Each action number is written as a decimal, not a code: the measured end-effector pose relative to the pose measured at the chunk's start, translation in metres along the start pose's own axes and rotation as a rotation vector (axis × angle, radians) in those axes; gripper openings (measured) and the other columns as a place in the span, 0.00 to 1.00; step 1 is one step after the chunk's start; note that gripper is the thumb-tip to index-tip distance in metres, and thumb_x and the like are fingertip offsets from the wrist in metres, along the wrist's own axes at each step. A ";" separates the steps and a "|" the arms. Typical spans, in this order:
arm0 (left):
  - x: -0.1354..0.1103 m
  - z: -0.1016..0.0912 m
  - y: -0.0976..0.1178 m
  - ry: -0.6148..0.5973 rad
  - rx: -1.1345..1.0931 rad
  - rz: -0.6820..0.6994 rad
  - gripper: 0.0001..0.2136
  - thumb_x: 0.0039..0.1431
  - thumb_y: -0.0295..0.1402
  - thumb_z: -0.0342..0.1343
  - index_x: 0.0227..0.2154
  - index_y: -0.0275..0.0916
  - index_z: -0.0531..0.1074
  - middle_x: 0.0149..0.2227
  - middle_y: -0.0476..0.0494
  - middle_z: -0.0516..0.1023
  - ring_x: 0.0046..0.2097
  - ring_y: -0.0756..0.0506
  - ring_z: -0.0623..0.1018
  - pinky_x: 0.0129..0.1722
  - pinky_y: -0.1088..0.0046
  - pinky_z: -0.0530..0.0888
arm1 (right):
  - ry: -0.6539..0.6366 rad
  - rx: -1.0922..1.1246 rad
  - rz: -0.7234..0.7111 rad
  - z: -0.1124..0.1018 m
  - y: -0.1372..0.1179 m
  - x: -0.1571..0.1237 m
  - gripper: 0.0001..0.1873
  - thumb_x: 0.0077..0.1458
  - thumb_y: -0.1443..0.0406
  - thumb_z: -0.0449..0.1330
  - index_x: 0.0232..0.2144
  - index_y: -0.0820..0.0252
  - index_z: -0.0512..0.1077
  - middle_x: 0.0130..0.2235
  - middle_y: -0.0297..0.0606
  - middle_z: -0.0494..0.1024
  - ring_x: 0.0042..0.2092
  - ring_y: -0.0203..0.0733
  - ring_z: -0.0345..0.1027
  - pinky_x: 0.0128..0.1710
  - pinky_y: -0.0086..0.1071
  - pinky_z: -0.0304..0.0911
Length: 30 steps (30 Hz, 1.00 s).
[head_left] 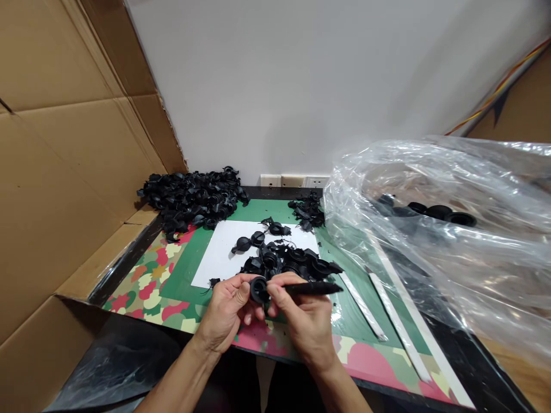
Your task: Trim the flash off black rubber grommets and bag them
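My left hand (224,312) is closed on the edge of a black ring-shaped part (258,290), its open face turned towards me. In my right hand (307,321) is a black pen-shaped tool (321,288). Its thick end points right; its tip, by the ring-shaped part, is hidden behind my fingers. Just beyond both hands lies a loose heap of similar black parts (297,259), partly on a white sheet (224,252). A few more black parts (250,241) lie apart on that sheet.
A big pile of black pieces (193,198) stands at the back left, a smaller pile (307,211) at the back. A clear plastic bag (413,252) with several black rings fills the right. Two white strips (398,327) lie on the green mat (353,321). Cardboard (77,143) borders the left.
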<state>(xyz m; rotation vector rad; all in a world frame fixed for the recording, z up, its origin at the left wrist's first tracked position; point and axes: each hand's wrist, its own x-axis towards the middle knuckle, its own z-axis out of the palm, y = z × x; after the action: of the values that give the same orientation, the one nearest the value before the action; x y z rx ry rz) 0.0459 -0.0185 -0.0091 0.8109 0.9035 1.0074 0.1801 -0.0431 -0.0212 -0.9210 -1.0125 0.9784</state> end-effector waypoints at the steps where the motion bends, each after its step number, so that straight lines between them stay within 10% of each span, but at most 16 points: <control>1: 0.000 0.000 0.000 -0.013 -0.004 -0.010 0.20 0.44 0.44 0.68 0.31 0.29 0.76 0.18 0.42 0.75 0.18 0.50 0.73 0.14 0.82 0.60 | 0.022 0.085 0.080 0.000 0.001 0.001 0.09 0.54 0.61 0.63 0.27 0.60 0.74 0.20 0.31 0.71 0.19 0.34 0.64 0.20 0.28 0.63; 6: 0.003 -0.002 0.002 -0.051 -0.060 -0.023 0.19 0.45 0.44 0.67 0.28 0.30 0.77 0.20 0.41 0.77 0.18 0.52 0.71 0.14 0.82 0.59 | 0.105 0.286 0.176 -0.009 0.000 0.005 0.11 0.50 0.59 0.66 0.26 0.62 0.74 0.16 0.28 0.68 0.18 0.32 0.62 0.22 0.28 0.62; 19: 0.004 -0.007 -0.002 -0.027 -0.042 -0.034 0.20 0.43 0.45 0.68 0.29 0.30 0.78 0.17 0.45 0.73 0.17 0.52 0.71 0.13 0.83 0.61 | -0.052 -0.262 -0.290 -0.005 -0.007 0.002 0.03 0.54 0.69 0.62 0.31 0.58 0.75 0.32 0.38 0.77 0.33 0.39 0.72 0.33 0.32 0.68; 30: 0.004 -0.003 -0.002 0.029 -0.007 -0.043 0.22 0.39 0.45 0.69 0.30 0.30 0.78 0.18 0.44 0.76 0.16 0.52 0.73 0.13 0.83 0.59 | -0.115 -0.339 -0.347 -0.006 -0.007 0.004 0.05 0.57 0.69 0.59 0.31 0.59 0.74 0.31 0.39 0.76 0.32 0.38 0.72 0.31 0.30 0.69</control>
<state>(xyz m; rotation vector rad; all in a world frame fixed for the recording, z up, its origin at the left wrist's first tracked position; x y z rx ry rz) 0.0447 -0.0146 -0.0129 0.7695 0.9382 0.9860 0.1881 -0.0426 -0.0151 -0.9301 -1.4115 0.5814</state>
